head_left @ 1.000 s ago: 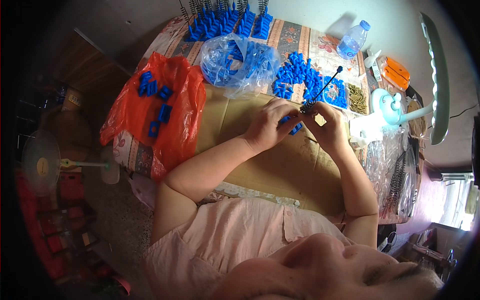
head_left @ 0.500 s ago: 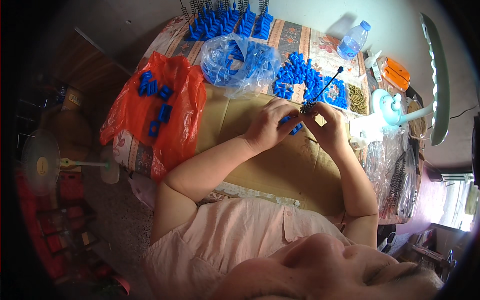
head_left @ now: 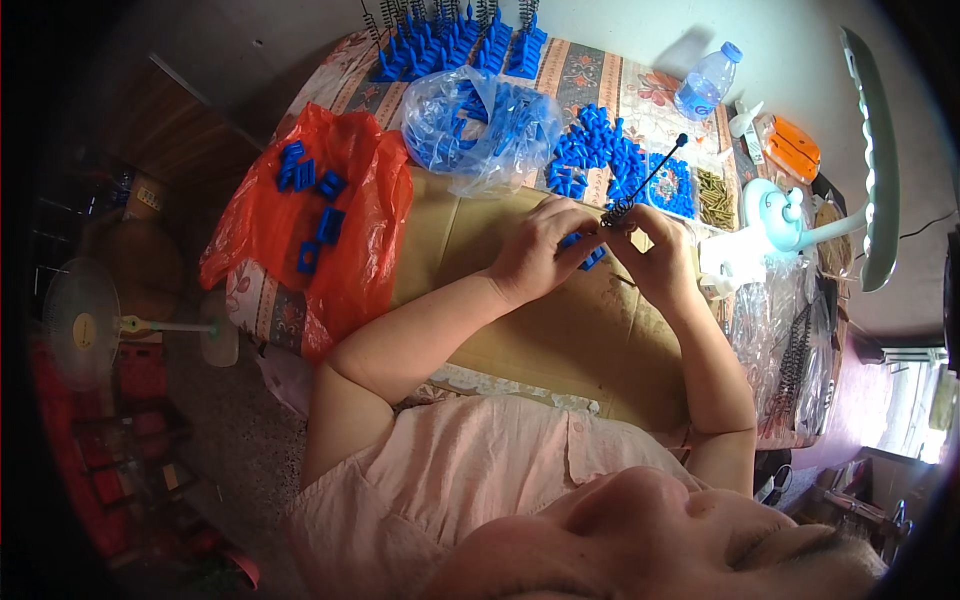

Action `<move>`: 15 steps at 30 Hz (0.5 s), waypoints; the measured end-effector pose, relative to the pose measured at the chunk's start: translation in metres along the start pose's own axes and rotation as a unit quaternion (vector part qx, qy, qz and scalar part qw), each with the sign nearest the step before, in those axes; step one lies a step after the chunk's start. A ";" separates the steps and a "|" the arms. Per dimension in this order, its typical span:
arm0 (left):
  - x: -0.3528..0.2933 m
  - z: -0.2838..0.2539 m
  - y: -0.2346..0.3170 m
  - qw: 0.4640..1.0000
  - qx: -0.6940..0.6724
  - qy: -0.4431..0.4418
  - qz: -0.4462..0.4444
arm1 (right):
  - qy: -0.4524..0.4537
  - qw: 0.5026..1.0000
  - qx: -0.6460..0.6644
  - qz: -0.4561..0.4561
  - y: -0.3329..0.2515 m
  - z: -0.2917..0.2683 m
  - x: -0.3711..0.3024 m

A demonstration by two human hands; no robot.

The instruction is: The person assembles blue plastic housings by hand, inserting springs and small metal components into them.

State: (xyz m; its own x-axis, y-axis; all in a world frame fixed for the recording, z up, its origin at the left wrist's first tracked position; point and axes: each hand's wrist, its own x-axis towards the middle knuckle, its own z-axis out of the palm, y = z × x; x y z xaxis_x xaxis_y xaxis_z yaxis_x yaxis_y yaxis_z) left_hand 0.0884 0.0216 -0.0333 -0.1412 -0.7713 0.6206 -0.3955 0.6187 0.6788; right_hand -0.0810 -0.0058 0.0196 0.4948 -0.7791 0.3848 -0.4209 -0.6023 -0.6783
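Above the cardboard, my left hand and my right hand meet, thumbs and fingertips pinched together. Between them is a black coil spring, with a thin black rod slanting up to the right and ending in a small dark knob. Both hands pinch the lower end of the spring; the fingers hide the exact grip. Just below the fingertips a blue plastic part shows, partly covered by my left hand. I cannot tell whether it is joined to the spring.
A red plastic bag with blue blocks lies left, a clear bag of blue parts beyond. Blue cones, brass-coloured pins, a desk lamp and a bottle are right. Blue stands with springs line the back.
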 end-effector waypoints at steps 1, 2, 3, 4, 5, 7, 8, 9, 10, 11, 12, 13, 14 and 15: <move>0.000 0.000 0.000 1.000 0.000 0.000 0.000 | 0.000 1.000 0.001 0.000 0.000 0.000 0.000; 0.000 0.000 -0.001 1.000 0.001 -0.002 0.001 | 0.000 1.000 0.003 0.001 0.000 0.000 0.000; 0.001 0.000 -0.001 1.000 0.003 -0.004 0.002 | 0.000 1.000 0.003 0.001 0.000 0.000 0.000; 0.001 0.000 -0.001 1.000 0.003 -0.004 0.002 | 0.003 1.000 0.006 0.001 0.001 0.000 0.000; 0.000 0.000 -0.001 1.000 0.000 -0.004 -0.001 | 0.005 1.000 0.010 0.000 0.001 0.001 0.000; 0.000 0.000 0.000 1.000 -0.002 -0.005 -0.005 | 0.004 1.000 0.008 0.001 0.001 0.001 0.000; 0.000 0.000 0.000 1.000 -0.001 -0.005 -0.003 | 0.004 1.000 0.006 0.002 0.001 0.001 0.000; 0.000 0.000 0.000 1.000 -0.001 -0.005 -0.002 | 0.004 1.000 0.006 0.002 0.001 0.001 0.000; 0.000 0.000 0.000 1.000 -0.001 -0.005 -0.002 | 0.004 1.000 0.006 0.000 0.001 0.001 0.000; -0.001 0.000 -0.001 1.000 -0.001 -0.006 -0.005 | 0.004 1.000 0.006 -0.001 0.000 0.001 0.000; -0.001 0.000 -0.001 1.000 0.000 -0.007 -0.008 | 0.004 1.000 0.006 -0.001 0.000 0.000 0.000; -0.001 0.000 -0.001 1.000 0.000 -0.007 -0.008 | 0.003 1.000 0.004 -0.003 -0.001 0.000 -0.001; -0.001 0.000 0.000 1.000 0.000 -0.008 -0.010 | 0.002 1.000 0.001 -0.006 -0.001 0.000 -0.001; -0.001 0.000 0.000 1.000 0.000 -0.010 -0.013 | 0.002 1.000 0.001 -0.006 -0.001 0.000 -0.001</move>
State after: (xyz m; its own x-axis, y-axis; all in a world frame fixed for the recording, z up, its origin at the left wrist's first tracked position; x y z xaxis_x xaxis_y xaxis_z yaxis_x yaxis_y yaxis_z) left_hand 0.0889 0.0222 -0.0340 -0.1485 -0.7893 0.5958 -0.3998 0.5989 0.6938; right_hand -0.0810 -0.0050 0.0198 0.4977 -0.7720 0.3953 -0.4128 -0.6117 -0.6749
